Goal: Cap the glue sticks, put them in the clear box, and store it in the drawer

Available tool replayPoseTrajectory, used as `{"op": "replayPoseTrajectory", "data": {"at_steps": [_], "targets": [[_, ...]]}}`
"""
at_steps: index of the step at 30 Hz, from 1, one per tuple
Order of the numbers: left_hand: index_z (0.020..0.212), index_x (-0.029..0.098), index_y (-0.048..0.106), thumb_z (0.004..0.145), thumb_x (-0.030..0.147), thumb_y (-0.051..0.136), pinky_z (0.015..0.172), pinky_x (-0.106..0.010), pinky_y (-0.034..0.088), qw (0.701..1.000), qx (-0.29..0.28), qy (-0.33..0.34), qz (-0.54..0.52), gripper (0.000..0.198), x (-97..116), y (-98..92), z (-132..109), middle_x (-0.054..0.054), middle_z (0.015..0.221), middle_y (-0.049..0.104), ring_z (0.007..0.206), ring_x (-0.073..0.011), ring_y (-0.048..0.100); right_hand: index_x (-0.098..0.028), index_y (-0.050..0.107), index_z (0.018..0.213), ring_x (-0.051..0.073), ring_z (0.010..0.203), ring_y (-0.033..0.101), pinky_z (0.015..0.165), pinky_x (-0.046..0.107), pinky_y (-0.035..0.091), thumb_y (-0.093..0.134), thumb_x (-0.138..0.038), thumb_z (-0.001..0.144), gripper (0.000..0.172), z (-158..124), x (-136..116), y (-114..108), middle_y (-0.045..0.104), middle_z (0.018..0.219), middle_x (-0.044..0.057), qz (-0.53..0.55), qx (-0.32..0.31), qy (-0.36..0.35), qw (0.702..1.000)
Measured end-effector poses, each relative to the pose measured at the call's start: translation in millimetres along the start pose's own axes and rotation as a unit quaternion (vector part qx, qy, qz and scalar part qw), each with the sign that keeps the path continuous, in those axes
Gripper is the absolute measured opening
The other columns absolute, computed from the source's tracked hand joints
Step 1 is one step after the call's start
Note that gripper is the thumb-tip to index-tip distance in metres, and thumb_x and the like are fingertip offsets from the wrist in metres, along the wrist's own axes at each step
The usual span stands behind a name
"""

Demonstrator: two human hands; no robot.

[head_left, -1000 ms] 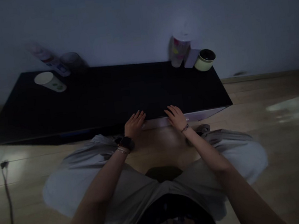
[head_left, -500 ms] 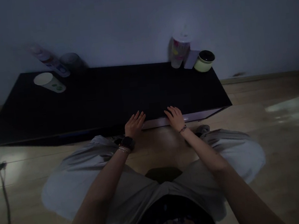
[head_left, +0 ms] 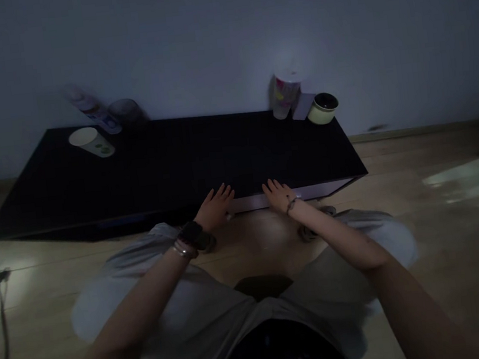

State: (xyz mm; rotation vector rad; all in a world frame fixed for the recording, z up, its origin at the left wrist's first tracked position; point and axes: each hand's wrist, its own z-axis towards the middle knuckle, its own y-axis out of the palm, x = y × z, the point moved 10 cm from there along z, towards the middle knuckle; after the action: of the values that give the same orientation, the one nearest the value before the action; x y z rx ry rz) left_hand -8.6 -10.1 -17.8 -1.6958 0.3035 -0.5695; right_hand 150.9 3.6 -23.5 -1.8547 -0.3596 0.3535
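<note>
A long, low black cabinet stands against the wall in the head view. My left hand lies at the front edge of its top, fingers stretched out and slightly spread. To its right, my right hand rests on the same edge, fingers extended. Between and below the hands shows a pale drawer front. The left thumb is close to that front; whether it touches I cannot tell. Neither hand holds anything.
At the cabinet's left end are a paper cup, a spray can and a dark round container. A clear plastic cup, a small box and a pale green pot stand at the right. A cable lies on the floor.
The whole view has shifted, so the cabinet appears slightly lower. Both forearms have swung outward at the elbows, while the hands stay at the cabinet's front edge.
</note>
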Motion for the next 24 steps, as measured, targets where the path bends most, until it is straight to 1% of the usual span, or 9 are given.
{"op": "replayPoseTrajectory", "data": {"at_steps": [3,6,8,11,13,16,20,22,24], "targets": [[0.133,0.020,0.064,0.087,0.036,0.064,0.114,-0.052,0.039,0.988,-0.057,0.026,-0.142,0.048,-2,-39.2,-5,-0.014,0.139,0.062,0.135,-0.0341,0.053,-0.018,0.065,0.133,0.034,0.118,0.064,0.097,0.043,0.050,0.073,-0.036,0.082,0.054,-10,-8,-22,0.066,0.131,0.017,0.082,-0.121,-0.087,0.985],[0.135,0.024,0.062,0.089,0.039,0.066,0.095,-0.040,0.055,0.911,-0.016,0.070,-0.406,0.048,-2,-107.7,-7,-0.009,0.114,0.074,0.106,-0.0256,0.070,-0.022,0.067,0.130,0.022,0.103,0.069,0.086,0.032,0.053,0.072,-0.045,0.084,0.051,-33,-28,-87,0.073,0.118,0.009,0.309,-0.152,-0.245,0.906],[0.130,0.020,0.065,0.086,0.035,0.073,0.082,-0.035,0.057,0.813,0.053,0.075,-0.575,0.048,-12,-152.6,-8,-0.006,0.089,0.073,0.084,-0.0202,0.070,-0.022,0.063,0.134,0.018,0.095,0.068,0.081,0.030,0.052,0.072,-0.044,0.085,0.054,-47,-29,-137,0.073,0.107,0.006,0.445,-0.133,-0.317,0.827],[0.131,0.025,0.063,0.095,0.034,0.062,0.066,-0.025,0.055,0.615,0.208,0.045,-0.759,0.037,-46,-194.7,-11,0.005,0.064,0.052,0.057,-0.0093,0.057,-0.021,0.060,0.133,0.016,0.078,0.064,0.071,0.032,0.051,0.075,-0.043,0.083,0.057,-49,-8,-192,0.065,0.079,0.000,0.624,-0.041,-0.328,0.708],[0.134,0.034,0.059,0.102,0.037,0.048,0.057,-0.019,0.049,0.503,0.285,0.029,-0.815,0.034,-64,-200.9,-12,0.007,0.059,0.038,0.048,-0.0060,0.047,-0.025,0.058,0.132,0.013,0.062,0.054,0.062,0.030,0.048,0.071,-0.045,0.086,0.052,-38,20,-207,0.047,0.063,-0.007,0.737,0.057,-0.285,0.610],[0.136,0.041,0.056,0.106,0.038,0.040,0.048,-0.014,0.039,0.404,0.337,0.035,-0.850,0.034,-77,-193.9,-5,0.008,0.056,0.026,0.043,-0.0051,0.035,-0.035,0.052,0.137,0.012,0.049,0.034,0.051,0.026,0.039,0.061,-0.043,0.092,0.047,-20,51,-200,0.024,0.057,-0.010,0.824,0.186,-0.217,0.490],[0.137,0.033,0.056,0.106,0.032,0.039,0.044,-0.014,0.033,0.317,0.341,0.066,-0.883,0.035,-83,-165.9,14,0.009,0.053,0.022,0.041,-0.0061,0.027,-0.038,0.050,0.140,0.013,0.048,0.019,0.047,0.024,0.030,0.054,-0.034,0.091,0.049,5,67,-170,0.014,0.059,-0.009,0.851,0.286,-0.151,0.414],[0.137,0.027,0.056,0.106,0.028,0.036,0.045,-0.014,0.034,0.272,0.342,0.067,-0.897,0.036,-86,-144.7,21,0.010,0.051,0.024,0.041,-0.0060,0.028,-0.037,0.049,0.142,0.014,0.048,0.016,0.047,0.024,0.028,0.052,-0.029,0.088,0.055,21,67,-147,0.012,0.058,-0.009,0.864,0.288,-0.122,0.394],[0.138,0.026,0.055,0.105,0.026,0.039,0.045,-0.014,0.034,0.255,0.340,0.043,-0.904,0.036,-89,-120.7,27,0.010,0.050,0.025,0.041,-0.0063,0.029,-0.036,0.046,0.145,0.013,0.047,0.015,0.046,0.023,0.026,0.051,-0.025,0.084,0.063,36,62,-123,0.012,0.056,-0.010,0.880,0.258,-0.105,0.384]]}}
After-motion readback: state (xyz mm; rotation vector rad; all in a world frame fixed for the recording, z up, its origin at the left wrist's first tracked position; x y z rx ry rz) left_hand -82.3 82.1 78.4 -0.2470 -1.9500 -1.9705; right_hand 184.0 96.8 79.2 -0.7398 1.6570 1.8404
